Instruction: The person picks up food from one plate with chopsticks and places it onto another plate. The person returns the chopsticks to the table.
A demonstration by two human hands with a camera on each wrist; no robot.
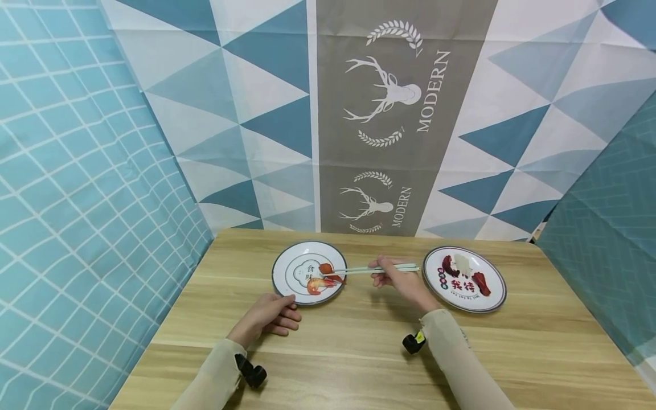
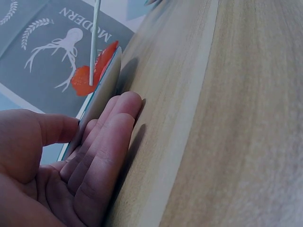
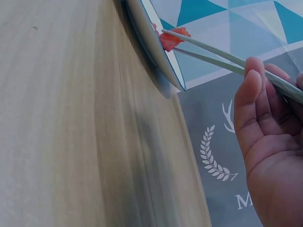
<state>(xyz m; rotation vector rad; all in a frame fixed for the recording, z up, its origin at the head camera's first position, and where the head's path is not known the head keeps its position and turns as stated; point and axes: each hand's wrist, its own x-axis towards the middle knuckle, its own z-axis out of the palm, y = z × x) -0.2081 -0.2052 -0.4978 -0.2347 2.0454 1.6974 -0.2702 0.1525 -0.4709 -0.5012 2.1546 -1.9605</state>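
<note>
My left hand (image 1: pixel 274 315) holds the near rim of a white plate (image 1: pixel 286 273) with a dark edge, thumb on the rim and fingers beneath it. On the plate lie a shrimp (image 1: pixel 314 285) and orange-red food pieces (image 1: pixel 325 268). My right hand (image 1: pixel 398 280) grips a pair of pale green chopsticks (image 1: pixel 364 270) that reach left over the plate's right rim. In the right wrist view, the chopstick tips are at an orange-red piece (image 3: pixel 173 39), one on each side of it. Part of the right hand is cut off there.
A second white plate (image 1: pixel 482 269) stands right of my right hand, with dark red pieces (image 1: pixel 480 283) and a whitish piece (image 1: pixel 462 265) on it. Behind the wooden table (image 1: pixel 348 364) hangs a patterned cloth (image 1: pixel 277 142); a blue checked cloth (image 1: pixel 77 188) borders the left side.
</note>
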